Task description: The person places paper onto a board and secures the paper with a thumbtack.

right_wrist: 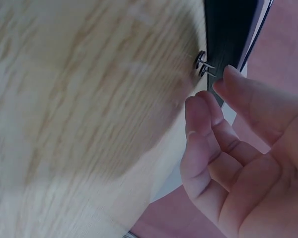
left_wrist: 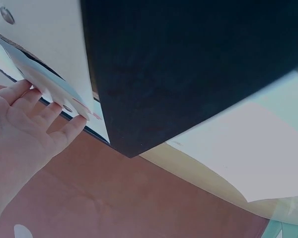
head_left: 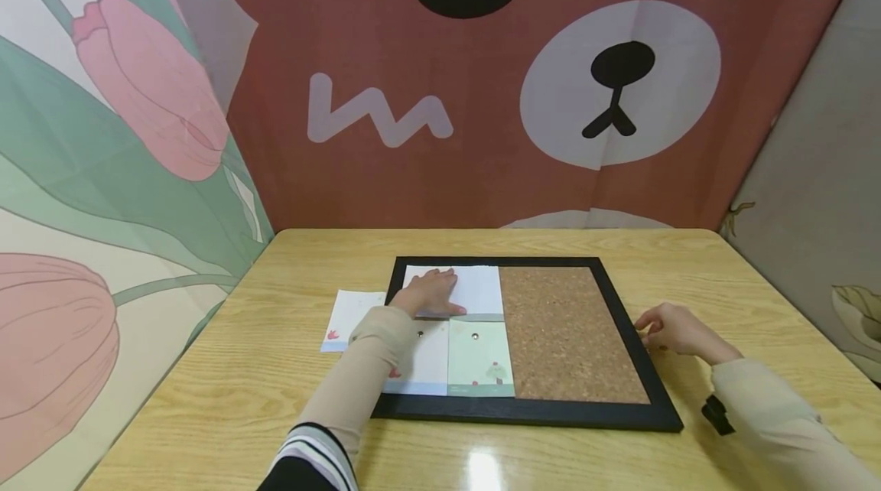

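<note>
A black-framed cork board (head_left: 577, 334) lies flat on the table, its left half covered with paper sheets. With fingers spread, my left hand (head_left: 430, 293) rests on the upper white sheets (head_left: 477, 288); in the left wrist view its fingertips (left_wrist: 78, 124) touch the paper. Below them a pale green note sheet (head_left: 485, 369) and a white one with a blue edge (head_left: 427, 353) each carry a silver thumbtack. My right hand (head_left: 677, 332) is at the frame's right edge, fingers bent and thumb apart. Beside its fingertips stand thumbtacks (right_wrist: 202, 64), points toward the frame; nothing is visibly held.
Another white sheet with a blue edge (head_left: 349, 317) lies left of the board, partly against its frame. The light wooden table (head_left: 241, 369) meets a printed cloth backdrop (head_left: 482, 177) at its back edge. Patterned cloths hang on both sides.
</note>
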The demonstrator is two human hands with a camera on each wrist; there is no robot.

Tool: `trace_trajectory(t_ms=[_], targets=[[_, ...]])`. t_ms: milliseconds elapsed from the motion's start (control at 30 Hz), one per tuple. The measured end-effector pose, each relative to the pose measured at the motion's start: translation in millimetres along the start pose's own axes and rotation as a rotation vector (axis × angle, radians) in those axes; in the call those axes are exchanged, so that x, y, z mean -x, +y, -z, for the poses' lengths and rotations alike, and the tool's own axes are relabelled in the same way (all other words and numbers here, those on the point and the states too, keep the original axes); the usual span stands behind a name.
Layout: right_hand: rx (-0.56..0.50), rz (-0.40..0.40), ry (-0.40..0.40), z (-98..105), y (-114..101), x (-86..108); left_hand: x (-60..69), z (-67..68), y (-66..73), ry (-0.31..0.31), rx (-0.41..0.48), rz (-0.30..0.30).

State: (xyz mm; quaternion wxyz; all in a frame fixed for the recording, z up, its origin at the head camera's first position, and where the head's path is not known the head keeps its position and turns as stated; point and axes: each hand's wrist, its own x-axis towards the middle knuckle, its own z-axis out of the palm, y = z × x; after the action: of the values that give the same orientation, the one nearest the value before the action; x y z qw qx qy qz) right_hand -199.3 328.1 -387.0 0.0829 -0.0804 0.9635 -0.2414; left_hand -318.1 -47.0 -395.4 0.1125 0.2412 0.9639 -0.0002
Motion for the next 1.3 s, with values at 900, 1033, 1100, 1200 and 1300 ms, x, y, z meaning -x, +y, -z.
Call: trace_trajectory(t_ms=[900,1033,1100,1200,1300], targets=[[-0.003,0.071,0.034,-8.8,8.4,-3.7,-0.9,-0.6,0.0,-0.005,0.018,0.008],[-0.018,0.057,0.000,-7.1,7.5,-2.7,-0.4,0.0,0.0,-0.005,0.021,0.012],[-0.020,0.056,-0.022,-6.0,7.6,-2.0,0.0,0.0,0.2,-0.003,0.020,0.014],[-0.025,0.040,-0.067,-3.4,8.4,-0.4,0.8,-0.1,0.4,0.002,0.016,0.015],[-0.039,0.035,-0.098,-1.8,8.6,1.9,1.5,-0.1,0.7,0.006,0.008,0.014]])
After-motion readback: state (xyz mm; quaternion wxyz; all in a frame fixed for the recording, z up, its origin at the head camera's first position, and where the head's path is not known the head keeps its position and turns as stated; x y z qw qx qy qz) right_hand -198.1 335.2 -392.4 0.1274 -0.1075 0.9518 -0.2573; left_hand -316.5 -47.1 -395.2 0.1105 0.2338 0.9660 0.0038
